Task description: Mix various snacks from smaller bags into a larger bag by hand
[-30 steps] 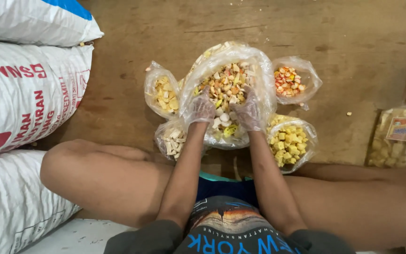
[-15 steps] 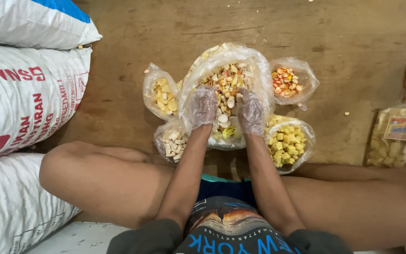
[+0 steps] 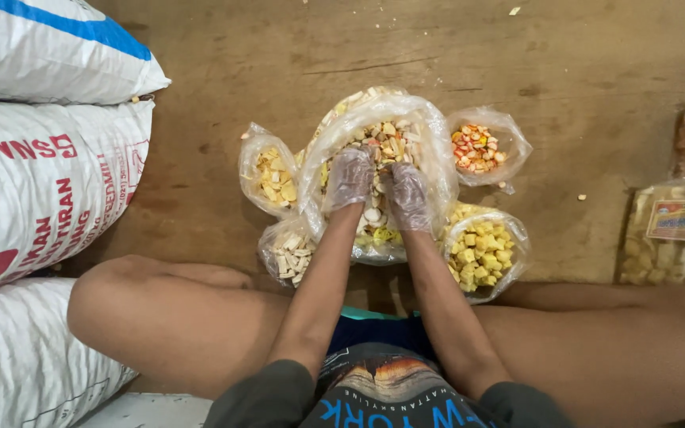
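Big bag (image 3: pixel 438 150) of mixed pieces (image 3: pixel 390 139) sat at the centre on the floor (image 3: pixel 596 63), between the person's knees. Both gloved hands were plunged in it: left hand (image 3: pixel 349 176) and right hand (image 3: pixel 407 194) side by side, fingers dug into the mix, so whether they were spread or closed I could not tell. Judged step: tossing the mix; best done by lifting from the bottom, keeping the rim up so nothing spilled. Around the bag: yellow-chip bag (image 3: pixel 273 176) at 9 o'clock, white-stick bag (image 3: pixel 288 252) at 7, yellow-cube bag (image 3: pixel 481 252) at 4, orange-piece bag (image 3: pixel 477 147) at 2. Sacks (image 3: pixel 41 174) stacked far at 9. Packets (image 3: pixel 671 234) far at 3.
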